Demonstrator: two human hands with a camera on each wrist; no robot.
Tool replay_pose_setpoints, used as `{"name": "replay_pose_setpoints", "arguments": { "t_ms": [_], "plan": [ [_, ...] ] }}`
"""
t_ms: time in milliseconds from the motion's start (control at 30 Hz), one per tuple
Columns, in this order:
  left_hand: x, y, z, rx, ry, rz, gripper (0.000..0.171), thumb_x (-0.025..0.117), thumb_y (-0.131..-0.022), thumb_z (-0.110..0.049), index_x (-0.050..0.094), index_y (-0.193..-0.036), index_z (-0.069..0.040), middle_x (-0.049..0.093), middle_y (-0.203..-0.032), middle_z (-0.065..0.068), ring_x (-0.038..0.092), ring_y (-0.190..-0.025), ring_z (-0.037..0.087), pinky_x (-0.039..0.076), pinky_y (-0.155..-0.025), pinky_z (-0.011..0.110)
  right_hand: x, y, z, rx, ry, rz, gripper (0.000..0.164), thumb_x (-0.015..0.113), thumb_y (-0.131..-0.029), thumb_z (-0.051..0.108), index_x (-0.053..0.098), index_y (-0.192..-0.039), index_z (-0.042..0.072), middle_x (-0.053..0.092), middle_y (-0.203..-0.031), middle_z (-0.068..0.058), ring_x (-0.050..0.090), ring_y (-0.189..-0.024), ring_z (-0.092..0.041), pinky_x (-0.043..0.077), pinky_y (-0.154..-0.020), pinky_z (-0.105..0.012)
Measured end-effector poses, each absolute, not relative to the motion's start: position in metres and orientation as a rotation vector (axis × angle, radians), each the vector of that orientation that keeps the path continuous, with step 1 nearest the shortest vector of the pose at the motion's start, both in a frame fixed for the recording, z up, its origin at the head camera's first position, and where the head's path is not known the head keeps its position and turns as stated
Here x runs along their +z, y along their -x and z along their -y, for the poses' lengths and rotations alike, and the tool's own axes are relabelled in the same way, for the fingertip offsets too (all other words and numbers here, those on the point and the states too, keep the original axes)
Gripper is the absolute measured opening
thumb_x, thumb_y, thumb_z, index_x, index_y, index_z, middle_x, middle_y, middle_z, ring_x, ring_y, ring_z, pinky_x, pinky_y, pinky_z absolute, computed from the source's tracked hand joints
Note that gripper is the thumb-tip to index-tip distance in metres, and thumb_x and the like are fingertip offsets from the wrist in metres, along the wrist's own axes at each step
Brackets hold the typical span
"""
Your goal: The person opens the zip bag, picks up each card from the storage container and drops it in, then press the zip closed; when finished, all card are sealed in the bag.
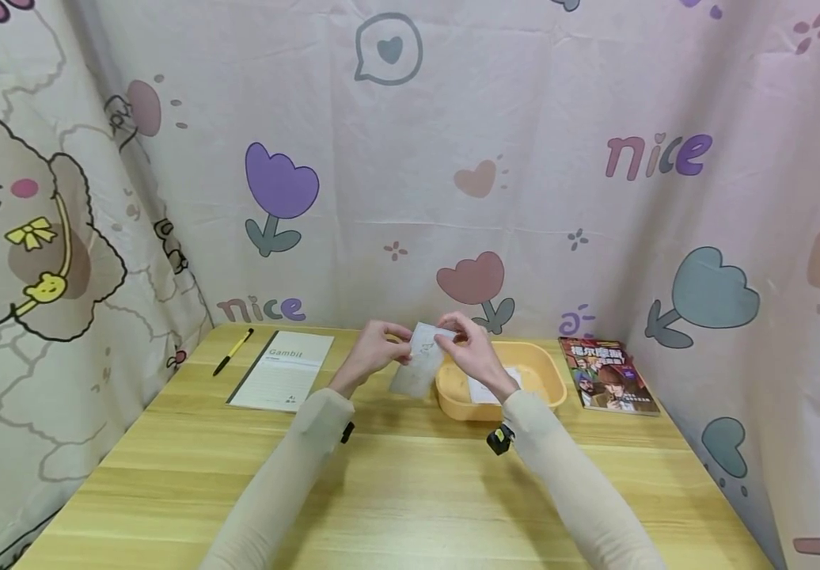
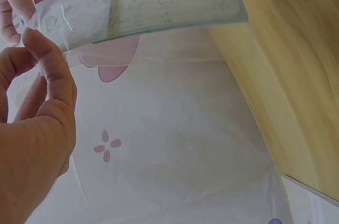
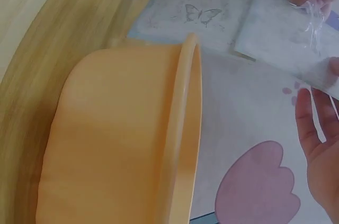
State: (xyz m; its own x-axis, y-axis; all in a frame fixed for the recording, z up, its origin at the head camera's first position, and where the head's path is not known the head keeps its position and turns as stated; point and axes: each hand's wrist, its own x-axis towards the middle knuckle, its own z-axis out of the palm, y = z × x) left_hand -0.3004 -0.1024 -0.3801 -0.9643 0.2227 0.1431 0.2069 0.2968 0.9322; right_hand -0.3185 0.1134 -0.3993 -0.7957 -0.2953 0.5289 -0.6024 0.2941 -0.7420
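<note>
A pale sheet pack [image 1: 413,374] printed with a butterfly is held up over the table, just left of the yellow plastic basin [image 1: 477,412]. Clear film wraps its upper part, and the printed lower part [image 3: 198,15] sticks out below the film. My left hand [image 1: 374,348] pinches the film-covered end from the left with thumb and fingers. From the right, my right hand [image 1: 474,348] pinches the top corner of the same end. Crinkled plastic [image 3: 313,25] bunches between the two hands in the right wrist view.
Inside the basin lies a white printed piece [image 1: 484,391]. To the left are a Gambit notebook [image 1: 285,376] and a yellow-black pen [image 1: 233,352]. A colourful magazine [image 1: 609,376] lies right of the basin. Behind the table hangs a printed curtain [image 1: 396,198].
</note>
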Motion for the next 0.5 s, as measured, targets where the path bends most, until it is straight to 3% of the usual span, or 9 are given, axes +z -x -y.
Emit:
{"name": "replay_pose_setpoints", "arguments": {
  "t_ms": [133, 300, 500],
  "plan": [
    [-0.3770, 0.3004, 0.1024, 1.817, -0.403, -2.516, 0.026, 0.066, -0.085, 0.002, 0.070, -0.109, 0.007, 0.069, -0.100, 0.023, 0.068, -0.065, 0.016, 0.062, -0.075, 0.042, -0.4001, 0.3201, -0.1138, 1.481, -0.820, 2.246, 0.009, 0.068, -0.092, 0.014, 0.067, -0.101, 0.014, 0.070, -0.095, -0.004, 0.063, -0.087, -0.016, 0.053, -0.076, -0.027],
    [-0.3772, 0.2979, 0.1032, 1.827, -0.400, -2.501, 0.026, 0.064, -0.084, 0.004, 0.070, -0.110, 0.007, 0.069, -0.099, 0.022, 0.069, -0.066, 0.016, 0.063, -0.072, 0.037, -0.4046, 0.3183, -0.1145, 1.399, -0.875, 2.303, 0.006, 0.068, -0.093, 0.018, 0.070, -0.097, 0.015, 0.070, -0.094, -0.001, 0.062, -0.086, -0.013, 0.055, -0.076, -0.029],
    [-0.3780, 0.2972, 0.1034, 1.840, -0.421, -2.491, 0.022, 0.064, -0.086, 0.003, 0.072, -0.106, 0.005, 0.069, -0.098, 0.021, 0.068, -0.065, 0.015, 0.062, -0.076, 0.044, -0.4085, 0.3180, -0.1152, 1.419, -0.918, 2.293, 0.009, 0.068, -0.092, 0.010, 0.074, -0.097, 0.007, 0.066, -0.100, -0.010, 0.060, -0.089, -0.022, 0.055, -0.076, -0.032]
  ]
}}
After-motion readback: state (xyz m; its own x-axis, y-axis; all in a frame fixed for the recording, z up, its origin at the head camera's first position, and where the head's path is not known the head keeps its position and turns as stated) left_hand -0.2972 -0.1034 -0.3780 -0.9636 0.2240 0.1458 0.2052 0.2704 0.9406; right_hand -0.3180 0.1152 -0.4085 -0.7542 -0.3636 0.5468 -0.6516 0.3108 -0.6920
